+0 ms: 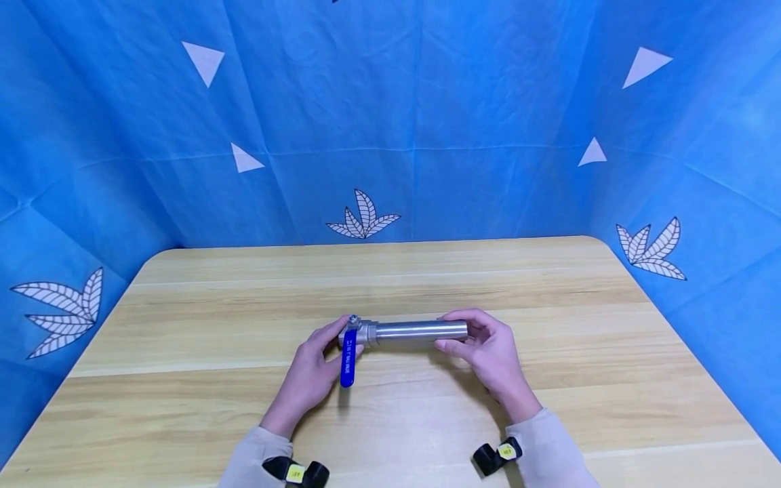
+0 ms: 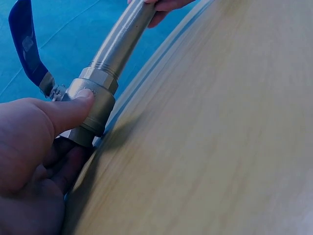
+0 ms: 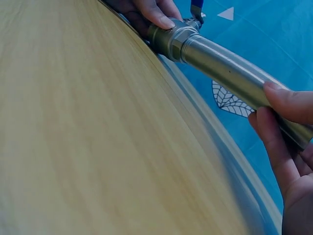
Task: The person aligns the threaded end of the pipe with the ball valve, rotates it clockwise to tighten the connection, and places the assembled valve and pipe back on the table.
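Note:
A metal ball valve (image 1: 365, 333) with a blue lever handle (image 1: 348, 359) is joined end to end with a straight steel pipe (image 1: 421, 330). My left hand (image 1: 311, 373) grips the valve body, its thumb lying along the near side in the left wrist view. The lever points toward me in the head view. At the pipe's far right end, my right hand (image 1: 491, 352) holds the tube between thumb and fingers. Thread rings (image 2: 103, 67) show where the pipe meets the valve. Pipe and valve lie level, close over the tabletop, with a shadow beneath.
The wood-grain table (image 1: 213, 291) has rounded far corners. Blue cloth (image 1: 378, 102) with white triangles and leaf prints hangs behind and along both sides. Dark wrist cameras (image 1: 295, 472) sit on both light sleeves (image 1: 549, 451).

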Demonstrator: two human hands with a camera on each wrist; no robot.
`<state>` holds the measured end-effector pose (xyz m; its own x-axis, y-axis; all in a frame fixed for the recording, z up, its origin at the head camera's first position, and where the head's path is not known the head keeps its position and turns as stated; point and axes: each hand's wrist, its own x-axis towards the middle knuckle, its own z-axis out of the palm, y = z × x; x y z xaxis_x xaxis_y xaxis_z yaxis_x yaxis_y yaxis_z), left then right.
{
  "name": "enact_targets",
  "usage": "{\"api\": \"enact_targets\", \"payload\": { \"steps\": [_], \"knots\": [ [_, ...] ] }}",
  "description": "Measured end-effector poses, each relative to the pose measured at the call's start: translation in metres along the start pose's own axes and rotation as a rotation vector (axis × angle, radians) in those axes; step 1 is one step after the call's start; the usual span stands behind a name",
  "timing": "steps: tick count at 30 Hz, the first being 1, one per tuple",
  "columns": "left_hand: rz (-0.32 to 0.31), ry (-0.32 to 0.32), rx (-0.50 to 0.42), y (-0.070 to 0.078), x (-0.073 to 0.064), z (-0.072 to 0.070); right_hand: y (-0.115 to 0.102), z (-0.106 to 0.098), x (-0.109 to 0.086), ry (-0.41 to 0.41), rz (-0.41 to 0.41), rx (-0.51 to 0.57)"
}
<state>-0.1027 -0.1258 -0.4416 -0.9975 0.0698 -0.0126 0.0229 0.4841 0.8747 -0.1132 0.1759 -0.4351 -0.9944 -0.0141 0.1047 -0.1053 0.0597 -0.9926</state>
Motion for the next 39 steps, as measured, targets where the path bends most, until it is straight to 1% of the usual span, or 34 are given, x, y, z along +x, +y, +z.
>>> {"api": "enact_targets", "payload": {
  "steps": [2, 7, 13, 17, 20, 27, 33, 36, 39],
  "knots": [
    [-0.004, -0.001, 0.003, 0.0007, 0.0, 0.0001, 0.0002, 0.0002, 0.0002, 0.008, 0.015, -0.01],
    [0.014, 0.01, 0.001, -0.0003, 0.0002, 0.0002, -0.0014, 0.0017, 0.0007, 0.021, 0.074, -0.025],
    [0.02, 0.02, -0.005, -0.0011, 0.0008, 0.0005, -0.0017, 0.0009, 0.0018, 0.003, 0.158, -0.003],
    [0.024, 0.024, -0.005, -0.0013, 0.0008, 0.0008, -0.0008, 0.0006, 0.002, 0.0, 0.189, -0.051],
    [0.027, 0.024, -0.012, -0.0014, 0.0006, 0.0008, -0.0008, 0.001, 0.002, 0.002, 0.206, -0.078],
    [0.03, 0.019, -0.024, -0.0011, 0.0009, 0.0008, -0.0011, 0.0031, 0.0035, 0.018, 0.25, -0.055],
    [0.024, 0.016, -0.026, -0.0012, 0.0012, 0.0005, -0.0033, 0.0041, 0.0032, 0.03, 0.275, -0.106],
    [0.021, 0.015, -0.024, -0.0014, 0.0011, 0.0004, -0.0037, 0.004, 0.0031, 0.03, 0.28, -0.121],
    [0.021, 0.014, -0.027, -0.0015, 0.001, 0.0005, -0.0026, 0.0027, 0.0026, 0.01, 0.257, -0.12]
  ]
}}
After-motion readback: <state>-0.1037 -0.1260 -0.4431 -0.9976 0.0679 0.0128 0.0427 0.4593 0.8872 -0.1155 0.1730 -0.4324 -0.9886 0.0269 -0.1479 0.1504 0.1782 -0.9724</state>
